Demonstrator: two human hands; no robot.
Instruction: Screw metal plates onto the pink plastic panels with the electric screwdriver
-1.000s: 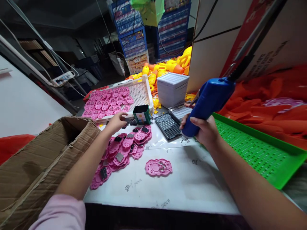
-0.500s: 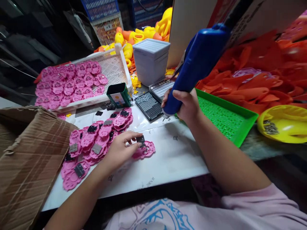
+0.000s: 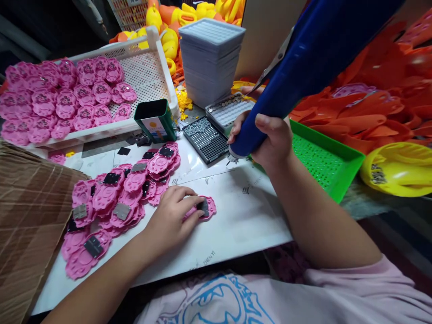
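Note:
My left hand rests on the white tabletop, its fingers at a pink plastic piece and the dark square plate lying on it. In my right hand is a blue power screwdriver, tilted, its tip pointing down above the table. Scissors also show behind the tool at that hand. Left of my left hand is a heap of pink pieces, several with black or grey plates on them.
Behind stand a black screw tray, a grey tray stack, a green tin and a white crate of pink pieces. A cardboard box is left; a green tray and yellow bowl are right.
My left hand has lowered the dark plate from above the pink piece onto it. The view has shifted closer to the table, and the blue screwdriver appears larger.

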